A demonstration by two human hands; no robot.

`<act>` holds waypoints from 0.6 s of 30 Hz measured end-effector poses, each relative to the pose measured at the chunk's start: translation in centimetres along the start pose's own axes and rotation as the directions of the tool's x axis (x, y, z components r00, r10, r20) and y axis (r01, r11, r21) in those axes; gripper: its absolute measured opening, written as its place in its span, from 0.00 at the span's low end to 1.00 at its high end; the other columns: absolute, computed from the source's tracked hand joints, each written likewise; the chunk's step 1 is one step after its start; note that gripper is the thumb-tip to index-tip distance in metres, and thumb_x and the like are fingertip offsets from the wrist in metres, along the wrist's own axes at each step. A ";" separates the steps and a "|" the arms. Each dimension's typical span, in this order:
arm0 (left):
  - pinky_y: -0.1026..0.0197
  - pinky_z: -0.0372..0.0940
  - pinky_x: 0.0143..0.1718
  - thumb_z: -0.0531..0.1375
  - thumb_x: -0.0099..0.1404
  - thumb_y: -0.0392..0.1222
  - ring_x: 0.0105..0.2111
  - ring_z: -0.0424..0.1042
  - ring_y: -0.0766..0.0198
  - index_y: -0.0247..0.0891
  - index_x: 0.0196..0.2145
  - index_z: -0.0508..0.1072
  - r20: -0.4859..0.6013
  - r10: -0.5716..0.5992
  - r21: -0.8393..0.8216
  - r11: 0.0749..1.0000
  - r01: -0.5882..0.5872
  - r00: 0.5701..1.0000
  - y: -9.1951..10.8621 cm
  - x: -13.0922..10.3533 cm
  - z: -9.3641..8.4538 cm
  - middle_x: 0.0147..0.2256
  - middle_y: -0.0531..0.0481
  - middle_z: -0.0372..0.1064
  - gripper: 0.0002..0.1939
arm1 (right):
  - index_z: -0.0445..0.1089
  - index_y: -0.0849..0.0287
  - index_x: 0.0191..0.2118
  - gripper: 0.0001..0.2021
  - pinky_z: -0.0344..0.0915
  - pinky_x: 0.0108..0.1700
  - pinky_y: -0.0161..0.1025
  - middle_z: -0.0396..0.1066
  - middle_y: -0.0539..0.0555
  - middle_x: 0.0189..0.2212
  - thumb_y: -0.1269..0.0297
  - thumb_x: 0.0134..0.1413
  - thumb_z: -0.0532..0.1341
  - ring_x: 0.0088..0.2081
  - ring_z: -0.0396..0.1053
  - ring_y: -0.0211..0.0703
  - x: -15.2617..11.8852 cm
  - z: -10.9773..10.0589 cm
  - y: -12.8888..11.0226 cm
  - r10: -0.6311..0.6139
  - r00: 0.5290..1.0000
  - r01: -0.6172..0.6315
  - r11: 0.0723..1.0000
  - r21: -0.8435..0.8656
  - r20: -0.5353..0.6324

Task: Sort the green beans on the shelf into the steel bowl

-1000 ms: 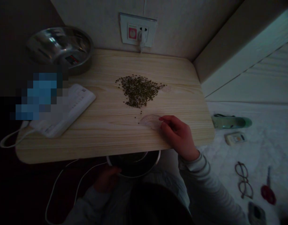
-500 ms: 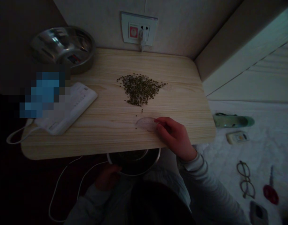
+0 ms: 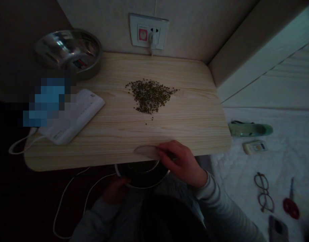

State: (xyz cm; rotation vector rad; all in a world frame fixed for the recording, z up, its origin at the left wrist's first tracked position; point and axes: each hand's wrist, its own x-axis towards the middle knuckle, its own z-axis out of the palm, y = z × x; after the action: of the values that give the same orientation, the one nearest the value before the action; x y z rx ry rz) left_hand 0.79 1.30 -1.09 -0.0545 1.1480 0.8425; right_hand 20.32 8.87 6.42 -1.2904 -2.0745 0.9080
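Note:
My right hand (image 3: 181, 163) pinches a thin, clear, rounded plastic piece (image 3: 145, 152), perhaps a lid, at the table's front edge. Below that edge my left hand (image 3: 116, 190) grips the rim of a dark bowl (image 3: 144, 179) with a pale edge; its fingers are partly lost in shadow. The table hides the bowl's far side, and its contents are too dark to make out. A loose heap of small green beans (image 3: 150, 95) lies on the wooden table (image 3: 194, 117), with a few strays in front of it.
A steel basin (image 3: 69, 50) stands at the back left. In front of it are a white power strip (image 3: 81, 114) with cords and a blurred-out blue patch. On the white bedding at right lie a green case (image 3: 252, 129), a remote (image 3: 255, 147), glasses (image 3: 264, 193), red-handled scissors (image 3: 291, 206) and a phone (image 3: 277, 228).
My right hand has drawn the clear plastic piece toward me, to the table's front edge above the bowl. A stray bean near the piece is gone from the tabletop. My left hand stays put.

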 end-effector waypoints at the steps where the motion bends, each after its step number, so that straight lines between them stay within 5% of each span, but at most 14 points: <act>1: 0.51 0.59 0.45 0.57 0.40 0.29 0.40 0.68 0.51 0.35 0.40 0.72 -0.001 0.001 0.000 1.000 -0.001 1.000 0.0 0.0 0.0 0.30 0.49 0.75 0.24 | 0.66 0.60 0.37 0.08 0.61 0.31 0.33 0.69 0.52 0.27 0.68 0.50 0.53 0.29 0.65 0.35 0.0 0.0 0.0 0.049 0.998 -0.048 0.999 0.018 -0.032; 5: 0.51 0.60 0.44 0.57 0.40 0.29 0.40 0.68 0.50 0.34 0.40 0.72 -0.021 0.012 0.012 1.000 -0.012 1.000 0.0 0.0 0.0 0.31 0.47 0.75 0.25 | 0.65 0.61 0.37 0.09 0.60 0.28 0.31 0.68 0.51 0.26 0.66 0.49 0.53 0.26 0.64 0.33 0.4 0.2 0.4 0.183 0.972 -0.176 0.983 0.060 -0.145; 18: 0.48 0.59 0.44 0.57 0.39 0.30 0.40 0.68 0.48 0.35 0.39 0.72 -0.031 -0.014 0.007 1.000 0.014 0.999 0.1 0.1 0.1 0.33 0.46 0.74 0.25 | 0.65 0.60 0.35 0.08 0.56 0.22 0.27 0.61 0.45 0.17 0.64 0.48 0.55 0.19 0.59 0.30 0.9 -0.5 1.4 0.289 0.900 -0.326 0.943 -0.064 -0.327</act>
State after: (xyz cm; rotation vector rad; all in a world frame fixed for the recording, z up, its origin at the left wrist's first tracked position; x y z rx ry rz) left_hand 0.83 1.51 -1.05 -0.0695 1.1784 0.8275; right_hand 21.09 10.27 5.75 -1.7391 -1.7250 0.6594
